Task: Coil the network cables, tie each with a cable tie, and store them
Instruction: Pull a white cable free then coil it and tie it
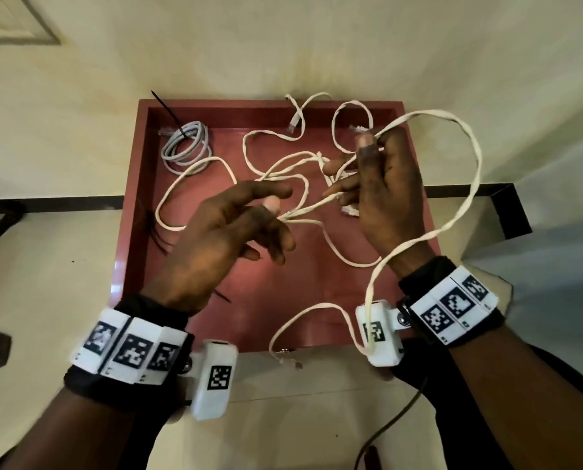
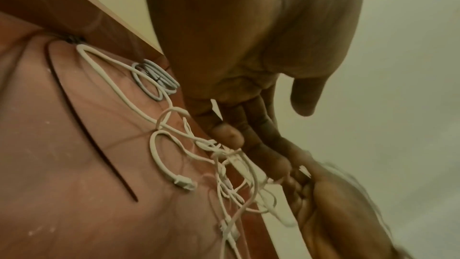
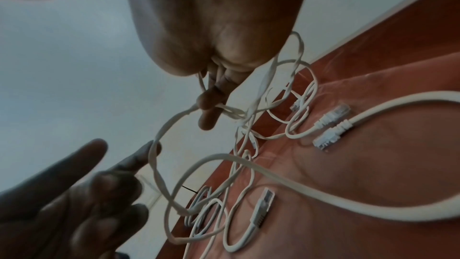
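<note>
Several white flat network cables (image 1: 432, 112) lie tangled in a red tray (image 1: 266, 105). My right hand (image 1: 371, 140) is raised over the tray's right side and pinches a large white loop between thumb and forefinger; the loop drapes round my wrist, and more strands run through the curled fingers (image 3: 209, 105). My left hand (image 1: 276, 198) hovers mid-tray with fingers nearly straight and thumb apart. One fingertip (image 3: 154, 147) touches a lifted strand. A grey cable coil (image 1: 186, 144), bound with a black tie, lies in the far left corner.
Loose black cable ties (image 1: 156, 232) lie along the tray's left wall. White plugs (image 3: 333, 117) rest on the tray floor. One cable end (image 1: 286, 361) hangs over the near rim. A dark cord (image 1: 402, 418) runs across the pale floor below.
</note>
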